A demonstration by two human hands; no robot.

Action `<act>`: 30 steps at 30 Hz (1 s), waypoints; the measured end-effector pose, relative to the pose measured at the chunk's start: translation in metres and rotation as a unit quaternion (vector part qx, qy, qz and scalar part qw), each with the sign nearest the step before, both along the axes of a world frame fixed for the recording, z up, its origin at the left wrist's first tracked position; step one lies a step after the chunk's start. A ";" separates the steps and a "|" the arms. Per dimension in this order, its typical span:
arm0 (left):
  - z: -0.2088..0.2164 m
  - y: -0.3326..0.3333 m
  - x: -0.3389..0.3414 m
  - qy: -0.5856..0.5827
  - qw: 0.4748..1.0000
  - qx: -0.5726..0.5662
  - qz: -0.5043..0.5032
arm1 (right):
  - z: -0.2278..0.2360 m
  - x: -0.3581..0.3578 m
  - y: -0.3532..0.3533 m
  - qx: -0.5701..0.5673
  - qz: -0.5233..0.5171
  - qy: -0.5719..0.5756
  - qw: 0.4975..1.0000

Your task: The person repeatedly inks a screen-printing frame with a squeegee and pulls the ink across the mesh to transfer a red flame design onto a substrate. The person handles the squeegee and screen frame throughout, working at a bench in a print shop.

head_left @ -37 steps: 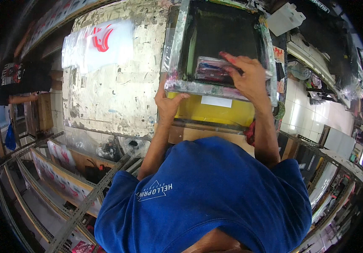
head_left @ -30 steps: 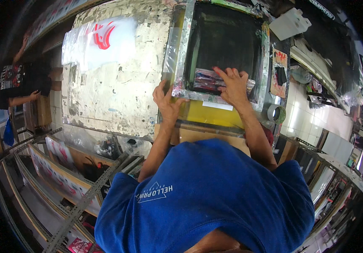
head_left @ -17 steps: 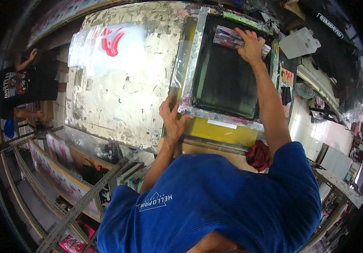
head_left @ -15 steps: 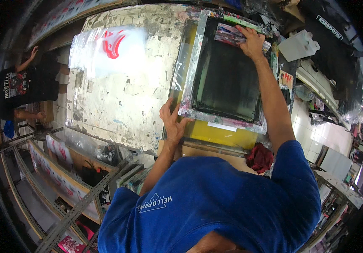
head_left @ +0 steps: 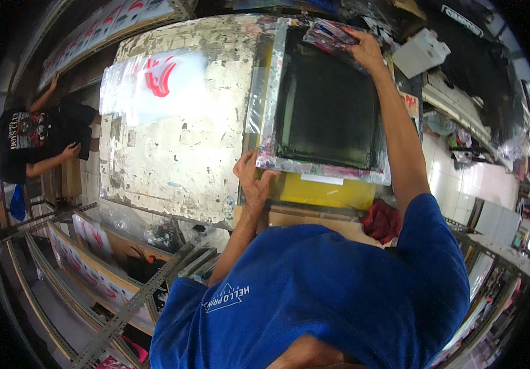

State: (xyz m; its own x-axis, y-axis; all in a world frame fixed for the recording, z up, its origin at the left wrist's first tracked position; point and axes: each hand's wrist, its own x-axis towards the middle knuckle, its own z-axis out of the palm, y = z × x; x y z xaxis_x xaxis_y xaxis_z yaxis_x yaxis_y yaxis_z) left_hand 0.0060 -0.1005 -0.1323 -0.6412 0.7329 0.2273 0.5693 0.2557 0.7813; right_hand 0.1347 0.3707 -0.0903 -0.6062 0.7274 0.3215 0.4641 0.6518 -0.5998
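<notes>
My right hand (head_left: 365, 51) is closed on a paint-smeared squeegee (head_left: 328, 37) at the far end of a screen printing frame (head_left: 270, 117). The squeegee sits slightly aslant across the dark mesh (head_left: 329, 104). At the frame's near left corner is my left hand (head_left: 255, 182), its thumb and fingers set around the corner. Beneath the frame lies a yellow base (head_left: 323, 192), with a white strip (head_left: 321, 179) showing at the frame's near edge. What lies under the mesh is hidden.
Left of the frame, a clear sheet with red print (head_left: 160, 77) lies on a stained pale table (head_left: 179, 166). A dark red cloth (head_left: 380, 221) sits near my right elbow. A white jug (head_left: 420, 53) stands far right. Shelf racks (head_left: 102, 270) fill the near left; another person (head_left: 46, 135) stands far left.
My right hand and the squeegee have shifted toward the frame's far edge, and the squeegee is more tilted. My left hand stays at the corner. The other person's arms have moved.
</notes>
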 end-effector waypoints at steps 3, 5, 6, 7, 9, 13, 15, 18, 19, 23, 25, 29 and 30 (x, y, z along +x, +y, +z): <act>0.003 -0.003 0.000 -0.004 0.999 0.039 0.033 | 0.051 0.009 -0.101 -0.130 -0.023 0.013 0.991; 0.018 0.007 0.007 -0.009 0.996 0.082 0.043 | 0.062 0.039 -0.144 -0.141 0.001 0.024 0.990; 0.030 0.011 0.007 0.005 0.995 0.091 0.046 | 0.075 0.046 -0.172 -0.148 0.005 0.015 0.989; 0.041 0.015 0.005 0.018 0.994 0.099 0.049 | 0.099 0.050 -0.203 -0.142 -0.007 -0.018 0.990; 0.065 0.025 0.003 0.027 0.991 0.117 0.061 | 0.143 0.055 -0.245 -0.058 -0.005 -0.075 0.995; 0.113 0.058 -0.006 0.035 0.978 0.168 0.115 | 0.185 0.049 -0.266 0.200 0.021 -0.089 0.975; 0.156 0.082 -0.007 -0.038 0.971 0.209 0.111 | 0.203 0.045 -0.254 0.259 0.011 -0.058 0.964; 0.151 0.102 -0.035 -0.167 0.928 0.332 0.004 | 0.226 0.032 -0.210 0.269 0.076 0.059 0.958; 0.148 0.110 -0.035 -0.179 0.945 0.274 -0.003 | 0.240 0.035 -0.196 0.259 0.051 0.047 0.963; 0.049 0.100 -0.061 -0.022 0.993 0.063 0.101 | 0.307 0.009 -0.188 0.119 -0.036 -0.070 0.990; 0.003 0.087 -0.059 0.111 0.981 -0.088 0.132 | 0.308 0.000 -0.170 0.135 -0.029 -0.045 0.989; -0.009 0.080 -0.030 0.194 0.964 -0.128 0.133 | 0.312 0.002 -0.147 0.184 0.006 -0.017 0.983; -0.008 0.081 -0.027 0.203 0.963 -0.117 0.132 | 0.311 0.001 -0.140 0.185 0.010 -0.011 0.983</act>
